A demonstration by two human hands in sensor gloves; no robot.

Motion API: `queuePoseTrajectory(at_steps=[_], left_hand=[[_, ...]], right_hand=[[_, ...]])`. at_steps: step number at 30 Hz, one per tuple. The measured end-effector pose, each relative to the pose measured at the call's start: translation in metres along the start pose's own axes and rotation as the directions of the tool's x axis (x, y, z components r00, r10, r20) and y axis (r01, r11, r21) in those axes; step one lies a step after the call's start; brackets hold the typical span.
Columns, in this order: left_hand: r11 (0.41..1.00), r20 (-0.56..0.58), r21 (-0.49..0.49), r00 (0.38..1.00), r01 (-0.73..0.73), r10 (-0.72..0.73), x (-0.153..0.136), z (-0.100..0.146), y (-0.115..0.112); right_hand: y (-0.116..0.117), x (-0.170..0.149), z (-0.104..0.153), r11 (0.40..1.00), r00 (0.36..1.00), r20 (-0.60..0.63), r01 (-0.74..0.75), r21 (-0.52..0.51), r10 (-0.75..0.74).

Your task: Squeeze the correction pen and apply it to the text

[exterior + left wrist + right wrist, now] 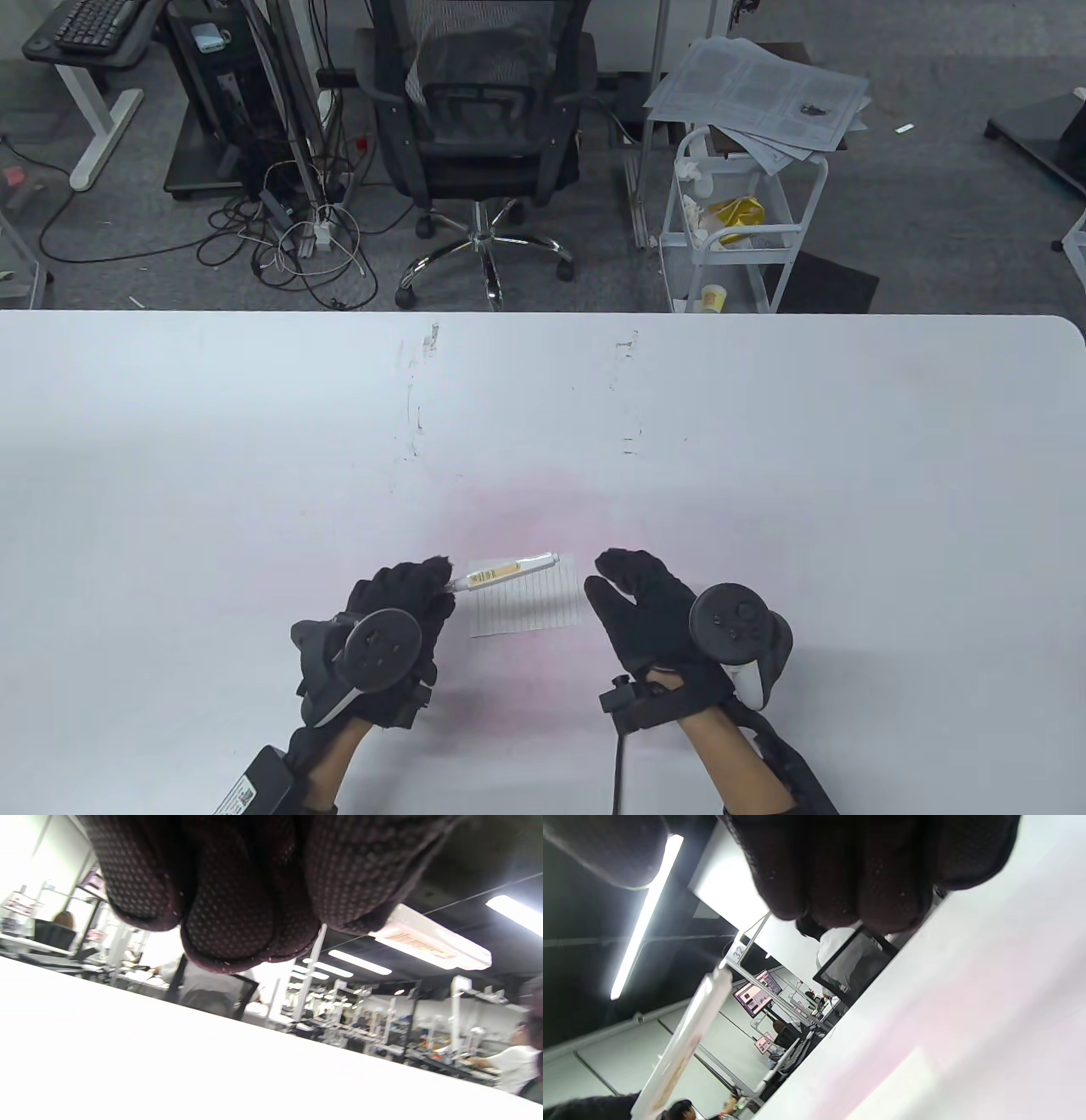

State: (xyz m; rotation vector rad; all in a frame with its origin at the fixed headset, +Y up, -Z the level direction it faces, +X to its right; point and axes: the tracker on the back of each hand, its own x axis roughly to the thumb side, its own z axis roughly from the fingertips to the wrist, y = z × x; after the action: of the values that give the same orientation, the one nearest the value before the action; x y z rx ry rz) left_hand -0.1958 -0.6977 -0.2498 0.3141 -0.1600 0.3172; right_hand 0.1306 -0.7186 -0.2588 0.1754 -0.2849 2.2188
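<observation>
Correction pen pinched at near end by left hand, long axis slanting right over lined paper on surface. Right hand spread, empty, just beside free end.

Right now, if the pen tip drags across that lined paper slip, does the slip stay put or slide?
Likely slides: the paper slip looks thin, light and lies loose on a smooth white table. The right hand is beside it, not pressing it. The left hand holds the correction pen above it.
</observation>
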Motion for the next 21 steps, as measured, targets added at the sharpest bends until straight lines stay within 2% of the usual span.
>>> queuePoseTrajectory(at_steps=[2,5,7,12,21], left_hand=[[0.999,-0.033,-0.015,0.999,0.039,-0.040,-0.006,-0.011,-0.003],[0.992,-0.074,-0.053,0.990,0.115,-0.119,-0.010,-0.033,-0.010],[0.987,-0.087,-0.079,0.985,0.141,-0.148,-0.010,-0.044,-0.015],[0.967,-0.105,-0.124,0.966,0.223,-0.237,-0.007,-0.067,-0.033],[0.923,-0.110,-0.216,0.932,0.317,-0.346,-0.003,-0.093,-0.070]], right_hand=[[-0.009,-0.002,0.000,0.987,0.986,0.036,-0.162,-0.006,0.162],[-0.021,-0.010,0.000,0.916,0.914,0.067,-0.400,-0.023,0.401],[-0.024,-0.015,0.000,0.864,0.862,0.062,-0.503,-0.012,0.503],[-0.025,-0.021,-0.003,0.786,0.789,0.012,-0.613,0.075,0.614],[-0.025,-0.025,-0.009,0.679,0.683,0.004,-0.726,0.106,0.730]])
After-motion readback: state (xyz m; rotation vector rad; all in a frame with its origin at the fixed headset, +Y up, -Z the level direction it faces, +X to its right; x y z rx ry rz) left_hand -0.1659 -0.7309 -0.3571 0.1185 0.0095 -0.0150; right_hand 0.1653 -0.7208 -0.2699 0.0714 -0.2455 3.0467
